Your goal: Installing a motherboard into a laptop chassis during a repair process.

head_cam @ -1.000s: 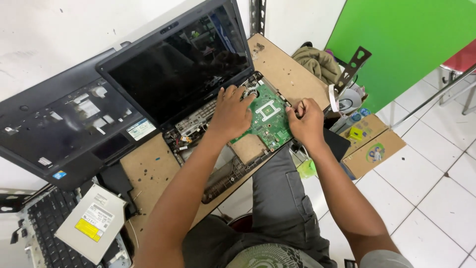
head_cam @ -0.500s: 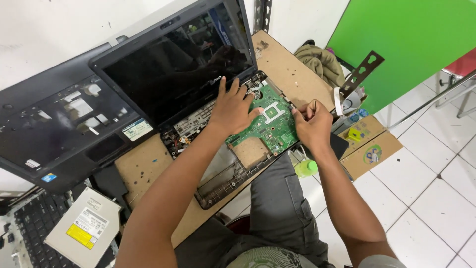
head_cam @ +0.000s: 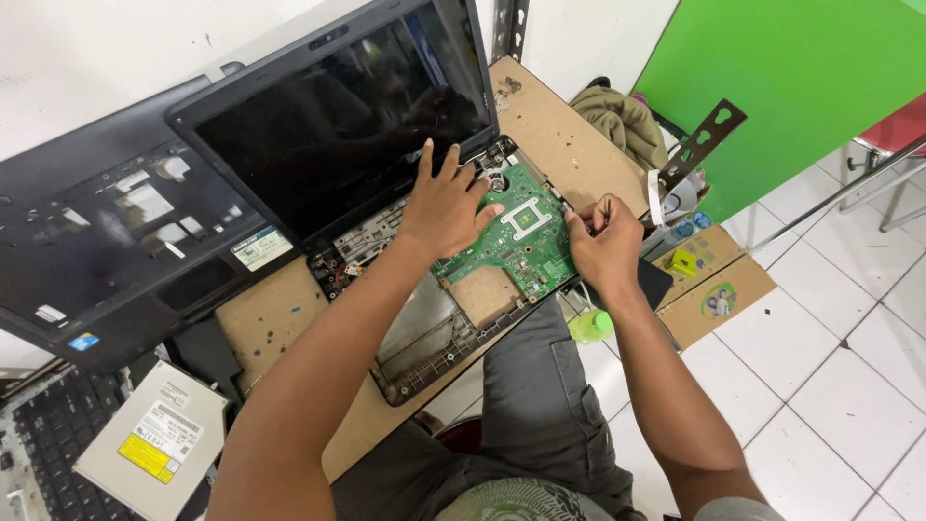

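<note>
Seemingly, both hands touch the green circuit board (head_cam: 518,236) near a yellow-labelled drive (head_cam: 154,449).

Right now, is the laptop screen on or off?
Off. The laptop screen is uniformly dark, showing only faint reflections. The left hand rests just below it on the green motherboard.

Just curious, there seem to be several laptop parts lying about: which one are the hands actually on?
The green circuit board in the open laptop base. The left hand presses flat on it and the right hand pinches its edge. The black palm-rest cover and silver disc drive lie untouched.
</note>
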